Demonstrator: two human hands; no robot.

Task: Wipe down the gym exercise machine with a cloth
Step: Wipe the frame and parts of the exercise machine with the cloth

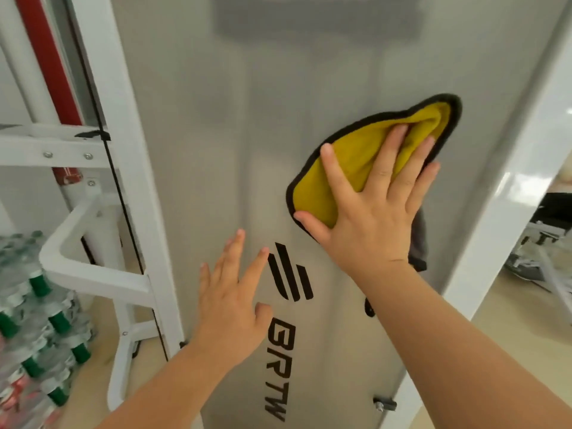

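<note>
Our right hand lies flat on the yellow cloth and presses it against the big grey panel of the gym machine. The fingers are straight and spread out, and they do not curl round the cloth. The cloth has a dark edge. It sits on the upper right part of the panel, close to the white post on the right. A grey bit of the cloth hangs down behind that hand.

Our left hand is lower down and more to the left, in front of the same panel. Its fingers are straight and loose, and it holds nothing. We cannot tell if it touches the panel or is just near it.

Between our two hands there is a black striped logo on the panel, and under it black letters run down. Near the bottom a small bolt sticks out of the panel.

On the left stands a white frame with a thin black cable running down along it and a red tube behind it. In the bottom left corner are packs of water bottles with green caps, on a pale floor
</note>
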